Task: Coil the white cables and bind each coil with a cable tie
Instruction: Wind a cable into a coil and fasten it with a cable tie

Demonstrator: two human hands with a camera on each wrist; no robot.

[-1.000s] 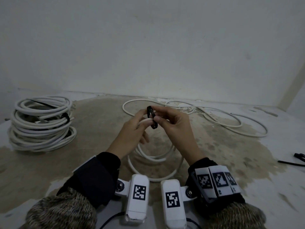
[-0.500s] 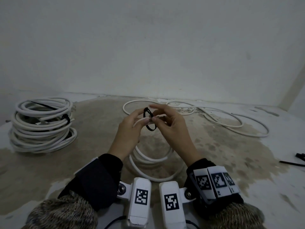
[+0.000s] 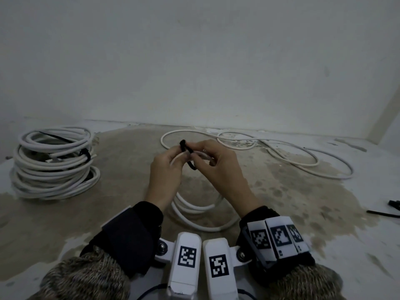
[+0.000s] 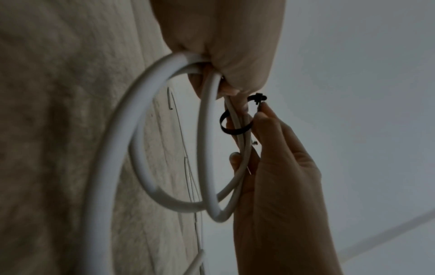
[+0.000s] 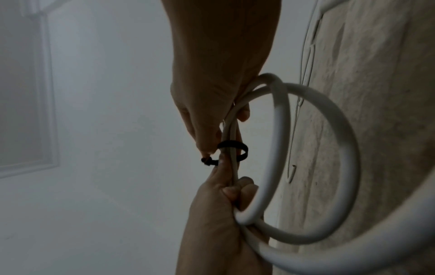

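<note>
Two hands (image 3: 190, 167) hold a coil (image 3: 194, 213) (black tie (image 5: 231, 152) partly finger-hidden).

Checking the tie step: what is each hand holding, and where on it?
The left hand grips the small white cable coil at its bunched strands. The right hand holds the same bundle and pinches the black cable tie near its head.

A bound stack of coils (image 3: 54, 161) sat on the floor (image 3: 281, 202) at far left. Loose cable (image 3: 281, 156) sprawled behind and to the right of the raised hands. 2 spare ties (image 3: 387, 210) lay at far right.
</note>
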